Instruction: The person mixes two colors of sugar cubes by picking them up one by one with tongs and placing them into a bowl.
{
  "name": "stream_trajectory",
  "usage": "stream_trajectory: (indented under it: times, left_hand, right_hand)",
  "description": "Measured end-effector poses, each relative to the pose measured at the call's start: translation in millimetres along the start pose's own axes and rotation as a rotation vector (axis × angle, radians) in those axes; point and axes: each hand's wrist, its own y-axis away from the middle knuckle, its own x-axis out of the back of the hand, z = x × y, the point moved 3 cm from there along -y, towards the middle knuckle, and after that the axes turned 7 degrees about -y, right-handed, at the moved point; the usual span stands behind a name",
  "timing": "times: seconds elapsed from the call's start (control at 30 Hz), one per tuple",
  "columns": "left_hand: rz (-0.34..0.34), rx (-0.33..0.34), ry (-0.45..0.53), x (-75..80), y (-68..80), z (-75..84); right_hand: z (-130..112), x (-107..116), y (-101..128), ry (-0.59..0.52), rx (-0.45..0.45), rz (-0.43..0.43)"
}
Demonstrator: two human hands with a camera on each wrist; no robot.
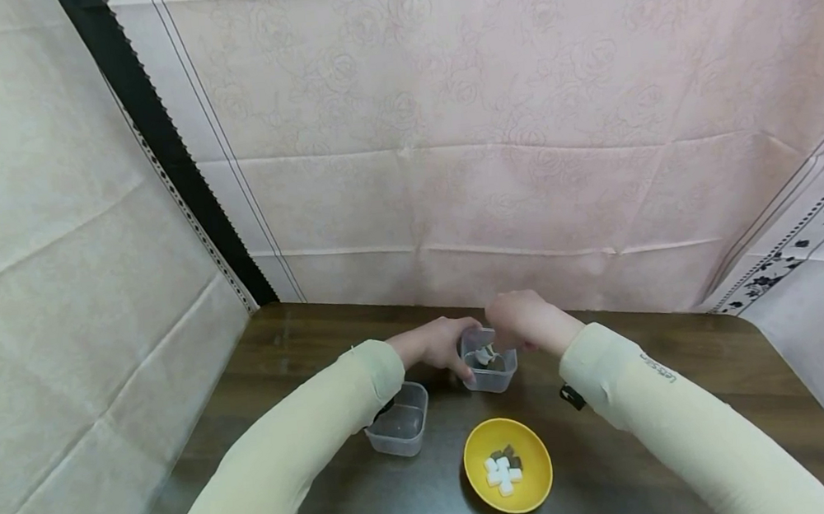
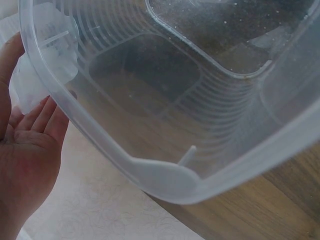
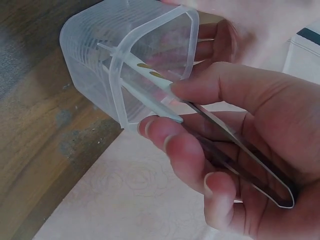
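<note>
Gripping is shared between our two hands. Our right hand (image 3: pixel 240 150) pinches a pair of metal tweezers (image 3: pixel 220 130) between thumb and fingers, and the tweezer tips reach inside a clear plastic container (image 3: pixel 130 60). Whether anything sits between the tips, we cannot tell. Our left hand (image 1: pixel 439 347) is curled round the far side of that container, which it holds tilted above the brown table (image 1: pixel 661 448), near the table's back edge; the left wrist view shows the fingers (image 2: pixel 40 117) against the ribbed wall.

A second clear container (image 1: pixel 399 420) stands on the table under our left forearm, to the left of the held one and apart from it. A yellow bowl (image 1: pixel 507 465) stands nearer to us, between our two sleeves. It holds several small cubes (image 1: pixel 503 467), most white and a few brown. Pink patterned cloth (image 1: pixel 488 117) hangs behind the table.
</note>
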Motion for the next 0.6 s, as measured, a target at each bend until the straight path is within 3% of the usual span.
stream_trajectory:
  times: [0.6]
  left_hand:
    - [0.018, -0.025, -0.058, 2.6, 0.9, 2.5]
  right_hand:
    - [22.5, 8.8, 29.5, -0.061, 0.146, 0.039]
